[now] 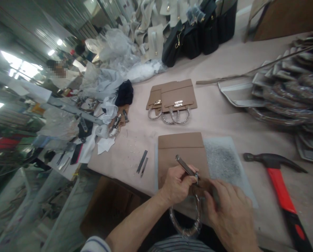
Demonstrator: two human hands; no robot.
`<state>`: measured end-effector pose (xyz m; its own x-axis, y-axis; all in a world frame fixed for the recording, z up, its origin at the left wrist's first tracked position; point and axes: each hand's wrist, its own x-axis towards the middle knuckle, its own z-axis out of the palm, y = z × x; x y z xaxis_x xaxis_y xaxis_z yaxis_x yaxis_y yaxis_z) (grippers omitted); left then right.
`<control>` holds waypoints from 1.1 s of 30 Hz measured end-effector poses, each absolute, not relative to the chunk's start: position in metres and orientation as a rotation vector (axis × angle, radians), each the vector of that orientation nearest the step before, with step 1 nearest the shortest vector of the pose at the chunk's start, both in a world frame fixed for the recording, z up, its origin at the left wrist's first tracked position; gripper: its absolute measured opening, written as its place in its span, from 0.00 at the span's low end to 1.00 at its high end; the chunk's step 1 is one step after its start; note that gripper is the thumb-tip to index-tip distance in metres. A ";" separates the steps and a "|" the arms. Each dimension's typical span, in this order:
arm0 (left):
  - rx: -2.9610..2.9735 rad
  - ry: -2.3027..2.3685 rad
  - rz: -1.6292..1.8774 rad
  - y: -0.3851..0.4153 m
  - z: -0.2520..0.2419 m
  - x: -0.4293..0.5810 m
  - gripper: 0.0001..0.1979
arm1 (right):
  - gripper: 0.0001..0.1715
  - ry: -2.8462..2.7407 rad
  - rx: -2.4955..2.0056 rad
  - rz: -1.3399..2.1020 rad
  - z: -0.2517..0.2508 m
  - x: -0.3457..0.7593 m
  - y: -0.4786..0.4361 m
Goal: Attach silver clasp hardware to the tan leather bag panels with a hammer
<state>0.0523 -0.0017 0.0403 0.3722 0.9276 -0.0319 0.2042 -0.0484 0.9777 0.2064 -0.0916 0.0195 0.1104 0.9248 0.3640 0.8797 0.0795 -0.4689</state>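
Pinching a slim silver metal rod (183,163), my left hand (177,184) overlies a rectangular tan panel (181,148); my right hand (231,210) curls at its lower-right edge, grip unclear.

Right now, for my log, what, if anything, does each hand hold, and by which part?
The left hand pinches a metal rod by its lower part. The right hand is at the brown panel; its hold, if any, cannot be told.

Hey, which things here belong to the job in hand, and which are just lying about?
Likely part of the job:
tan panel
plastic-wrapped handle
metal rod, in the left hand
pale board under the panel
hammer, probably, though unheld

Apparently just lying about:
black bags
clear plastic
dark cloth
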 end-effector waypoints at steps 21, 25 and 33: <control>1.055 1.016 0.802 -0.036 0.046 0.043 0.16 | 0.30 -0.138 -1.341 1.613 0.035 0.176 -0.121; 1.036 0.973 0.867 -0.037 0.053 0.044 0.16 | 0.27 -0.247 -1.249 1.578 0.039 0.173 -0.123; 0.893 0.873 0.908 -0.038 0.062 0.037 0.21 | 0.25 -0.487 -1.200 1.590 0.029 0.185 -0.126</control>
<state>0.0375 -0.0385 0.0620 0.3527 0.9060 -0.2343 -0.2699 0.3382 0.9015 0.1847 -0.1259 0.0295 0.0384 0.8911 -0.4522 -0.4846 -0.3791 -0.7883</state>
